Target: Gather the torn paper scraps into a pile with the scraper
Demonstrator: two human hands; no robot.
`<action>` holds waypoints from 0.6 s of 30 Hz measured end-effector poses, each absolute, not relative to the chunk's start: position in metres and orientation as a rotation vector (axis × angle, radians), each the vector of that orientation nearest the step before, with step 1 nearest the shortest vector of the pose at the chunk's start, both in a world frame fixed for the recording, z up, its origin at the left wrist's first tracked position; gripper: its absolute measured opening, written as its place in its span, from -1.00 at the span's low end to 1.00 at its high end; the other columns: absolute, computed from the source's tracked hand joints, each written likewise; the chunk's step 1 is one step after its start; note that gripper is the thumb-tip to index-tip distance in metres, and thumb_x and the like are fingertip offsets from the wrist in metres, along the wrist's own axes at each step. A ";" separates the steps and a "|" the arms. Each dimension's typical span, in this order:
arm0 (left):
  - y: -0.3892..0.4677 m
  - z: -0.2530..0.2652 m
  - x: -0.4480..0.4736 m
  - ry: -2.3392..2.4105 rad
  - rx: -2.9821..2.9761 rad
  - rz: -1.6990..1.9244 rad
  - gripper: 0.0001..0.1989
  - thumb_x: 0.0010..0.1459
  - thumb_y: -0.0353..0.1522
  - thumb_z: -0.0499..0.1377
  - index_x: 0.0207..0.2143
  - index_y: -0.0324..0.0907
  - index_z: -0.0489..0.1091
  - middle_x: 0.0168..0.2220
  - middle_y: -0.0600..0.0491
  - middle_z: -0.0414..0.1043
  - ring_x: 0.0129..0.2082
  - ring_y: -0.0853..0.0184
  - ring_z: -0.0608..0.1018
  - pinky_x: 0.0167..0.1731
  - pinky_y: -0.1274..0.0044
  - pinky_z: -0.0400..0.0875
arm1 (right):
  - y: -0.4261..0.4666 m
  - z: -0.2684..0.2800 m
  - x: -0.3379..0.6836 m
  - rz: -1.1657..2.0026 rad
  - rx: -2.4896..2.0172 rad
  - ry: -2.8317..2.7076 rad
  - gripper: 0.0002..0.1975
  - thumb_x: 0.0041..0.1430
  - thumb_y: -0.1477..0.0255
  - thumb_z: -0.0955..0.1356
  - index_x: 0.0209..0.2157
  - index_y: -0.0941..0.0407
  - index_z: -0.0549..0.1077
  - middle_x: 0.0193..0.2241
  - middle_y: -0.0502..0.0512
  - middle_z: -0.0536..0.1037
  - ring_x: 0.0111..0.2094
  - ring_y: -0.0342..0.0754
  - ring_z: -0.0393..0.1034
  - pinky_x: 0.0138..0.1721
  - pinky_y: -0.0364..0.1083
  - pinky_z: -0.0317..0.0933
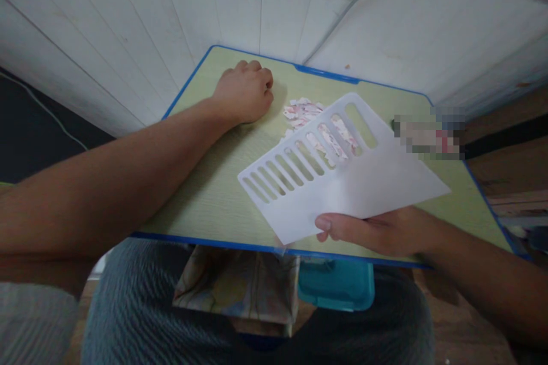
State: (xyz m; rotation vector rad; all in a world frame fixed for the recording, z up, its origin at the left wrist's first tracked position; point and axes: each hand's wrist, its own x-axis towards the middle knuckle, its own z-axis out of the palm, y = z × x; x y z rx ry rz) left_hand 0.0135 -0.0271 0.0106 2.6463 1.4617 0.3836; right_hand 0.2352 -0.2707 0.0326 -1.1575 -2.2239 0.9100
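My right hand (377,231) grips the near edge of a white slotted sheet (368,182), thumb on top. The sheet is tilted above the table, with a row of rounded slots of differing widths along its far left edge. Through some slots, and past that edge, shows a small heap of pinkish-white paper scraps (303,111) on the table. Part of the heap is hidden by the sheet. Left of the scraps, my left hand (246,91) rests on the tabletop with its fingers curled into a fist. Its palm is turned away from view.
The pale table (201,205) has a blue rim and stands against a white panelled wall (282,5). A blurred-out object (428,134) lies at its right side. Below the front edge are a patterned cloth item (240,285) and a teal container (338,285).
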 end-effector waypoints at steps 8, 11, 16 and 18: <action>-0.027 0.011 0.013 1.424 2.662 0.406 -0.54 0.53 -0.30 0.05 0.28 -0.01 0.65 0.34 -0.10 0.55 0.29 -0.12 0.44 0.38 -0.12 0.35 | -0.273 0.025 0.242 1.151 -1.269 -1.963 -0.65 0.57 0.22 0.49 -0.36 -0.02 0.75 -0.43 0.00 0.79 -0.39 0.00 0.71 -0.29 -0.08 0.60; -0.027 0.011 0.013 1.433 2.648 0.390 -0.53 0.56 -0.30 0.03 0.31 -0.01 0.63 0.37 -0.07 0.53 0.31 -0.09 0.42 0.40 -0.09 0.32 | -0.273 0.029 0.240 1.077 -1.227 -2.066 -0.68 0.55 0.26 0.49 -0.36 -0.04 0.76 -0.42 -0.03 0.78 -0.38 0.00 0.71 -0.22 -0.07 0.61; -0.028 0.011 0.013 1.436 2.618 0.397 -0.54 0.54 -0.31 0.04 0.30 0.03 0.62 0.38 -0.04 0.53 0.34 -0.07 0.41 0.42 -0.04 0.30 | -0.273 0.034 0.237 0.986 -1.146 -2.154 -0.74 0.51 0.31 0.53 -0.34 -0.06 0.78 -0.50 -0.10 0.73 -0.48 -0.06 0.63 -0.24 -0.10 0.56; -0.028 0.011 0.013 1.444 2.648 0.373 -0.52 0.54 -0.32 0.01 0.30 0.03 0.61 0.37 -0.05 0.52 0.33 -0.03 0.40 0.39 -0.01 0.35 | -0.273 0.034 0.236 1.014 -1.146 -2.121 -0.73 0.52 0.34 0.52 -0.34 -0.06 0.77 -0.46 -0.09 0.76 -0.43 -0.06 0.67 -0.16 -0.10 0.59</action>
